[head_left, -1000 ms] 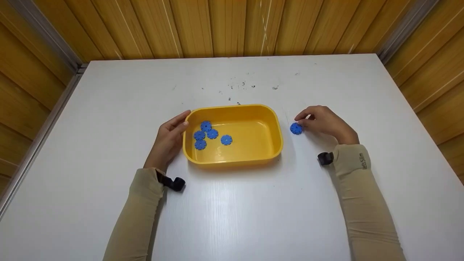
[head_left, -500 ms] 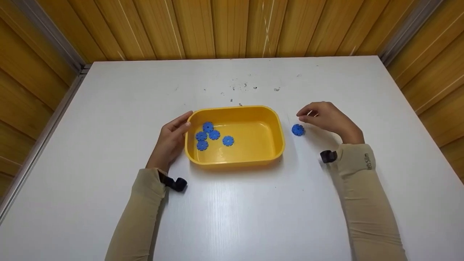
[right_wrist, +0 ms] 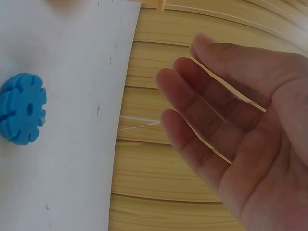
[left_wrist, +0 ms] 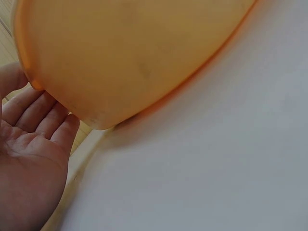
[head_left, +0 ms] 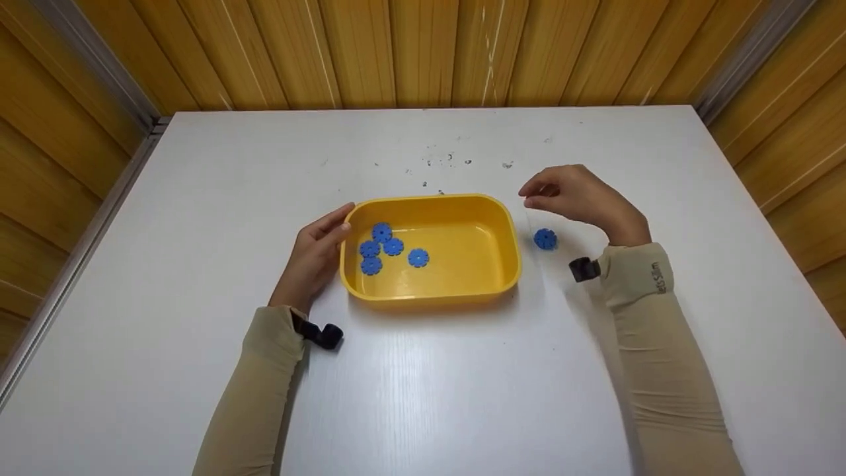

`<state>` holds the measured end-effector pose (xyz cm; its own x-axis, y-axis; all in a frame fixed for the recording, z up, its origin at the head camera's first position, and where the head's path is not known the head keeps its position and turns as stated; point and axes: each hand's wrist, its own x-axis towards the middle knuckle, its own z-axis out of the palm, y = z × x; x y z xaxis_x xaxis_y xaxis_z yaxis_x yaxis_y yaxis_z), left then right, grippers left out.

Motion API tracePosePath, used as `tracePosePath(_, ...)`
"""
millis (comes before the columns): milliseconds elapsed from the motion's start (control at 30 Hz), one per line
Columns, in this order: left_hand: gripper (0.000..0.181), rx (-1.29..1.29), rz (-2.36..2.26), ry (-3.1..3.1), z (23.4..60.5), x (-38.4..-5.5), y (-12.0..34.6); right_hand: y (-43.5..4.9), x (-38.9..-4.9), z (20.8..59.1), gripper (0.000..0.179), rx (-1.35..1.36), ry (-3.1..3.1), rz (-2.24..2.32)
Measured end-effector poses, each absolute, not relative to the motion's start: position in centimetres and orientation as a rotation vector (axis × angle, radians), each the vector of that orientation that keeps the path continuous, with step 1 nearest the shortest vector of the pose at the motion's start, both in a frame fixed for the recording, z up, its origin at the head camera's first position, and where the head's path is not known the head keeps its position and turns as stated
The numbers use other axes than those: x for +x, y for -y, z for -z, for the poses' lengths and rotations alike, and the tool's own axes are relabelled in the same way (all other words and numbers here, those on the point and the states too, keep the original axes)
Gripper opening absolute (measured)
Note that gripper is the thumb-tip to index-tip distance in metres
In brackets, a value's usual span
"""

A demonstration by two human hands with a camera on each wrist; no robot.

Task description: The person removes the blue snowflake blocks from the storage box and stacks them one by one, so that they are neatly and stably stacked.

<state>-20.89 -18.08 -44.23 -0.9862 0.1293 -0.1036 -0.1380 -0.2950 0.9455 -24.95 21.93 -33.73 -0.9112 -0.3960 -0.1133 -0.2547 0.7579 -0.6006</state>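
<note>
A yellow plastic tray (head_left: 429, 299) sits on the white table, with several blue notched discs (head_left: 418, 258) lying flat inside, mostly toward its left end. My left hand (head_left: 313, 254) holds the tray's left end, thumb at the rim and fingers along the outer wall; the left wrist view shows those fingers (left_wrist: 41, 113) against the tray wall. To the right of the tray, a stack of blue notched discs (head_left: 545, 238) stands on the table; the right wrist view shows the stack's layers (right_wrist: 23, 109). My right hand (head_left: 581, 198) hovers above and behind the stack, fingers loosely bent, holding nothing.
The white table (head_left: 423, 396) reaches back to a wood-panelled wall (head_left: 423, 53). Dark scuff marks (head_left: 449, 158) dot its surface behind the tray. Panelled walls also stand at both sides. Each wrist carries a small black camera (head_left: 584, 269).
My right hand has let go of the blue disc stack, risen, and shifted away toward the back and slightly left. The stack stays on the table. My left hand keeps its place on the tray.
</note>
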Motion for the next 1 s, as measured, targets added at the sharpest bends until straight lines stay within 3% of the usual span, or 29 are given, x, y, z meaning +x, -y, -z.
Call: tracePosePath(1000,0.048,-0.039,-2.388,-1.769,44.0,-21.4,17.8,-11.4,-26.6,32.7,0.032,-0.772,-2.480,0.590)
